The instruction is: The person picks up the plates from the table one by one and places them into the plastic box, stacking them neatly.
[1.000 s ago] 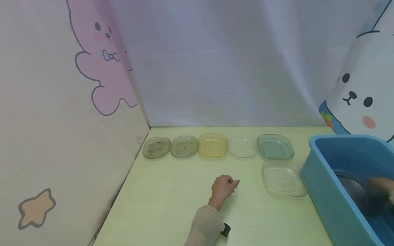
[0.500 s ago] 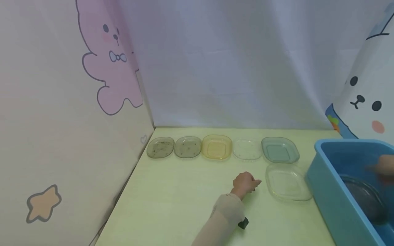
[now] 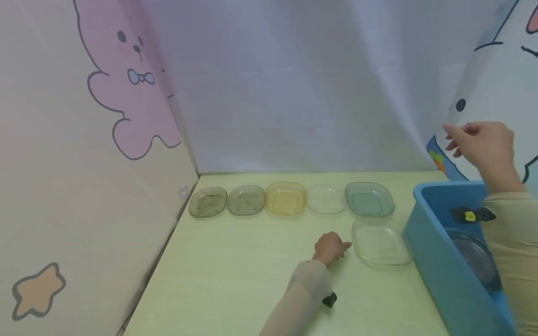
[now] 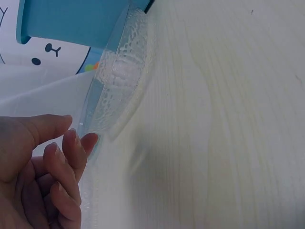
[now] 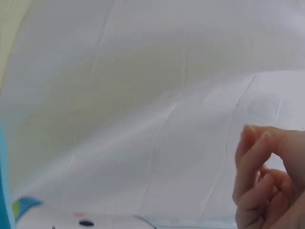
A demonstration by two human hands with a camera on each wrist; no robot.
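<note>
My left hand (image 3: 329, 247) is low over the table, its fingers loosely bent with nothing in them. Just right of it lies a clear pale square dish (image 3: 380, 241), whose textured side (image 4: 121, 76) shows beyond the fingertips in the left wrist view. My right hand (image 3: 487, 142) is raised above the blue bin (image 3: 441, 261). Its fingers are loosely curled and hold nothing, as the right wrist view (image 5: 267, 176) also shows. Inside the bin sits a dark clear round-edged dish (image 3: 472, 256), partly covered by the right sleeve.
Along the back of the table runs a row: two greyish dishes (image 3: 208, 202) at the left, a yellow dish (image 3: 286, 199), a colourless dish (image 3: 326, 200) and a blue-green dish (image 3: 370, 199). The white curtain (image 3: 294, 93) hangs behind.
My right hand has risen out of the bin to well above it. The left hand has moved right across the table, closer to the clear square dish. The dishes have stayed put.
</note>
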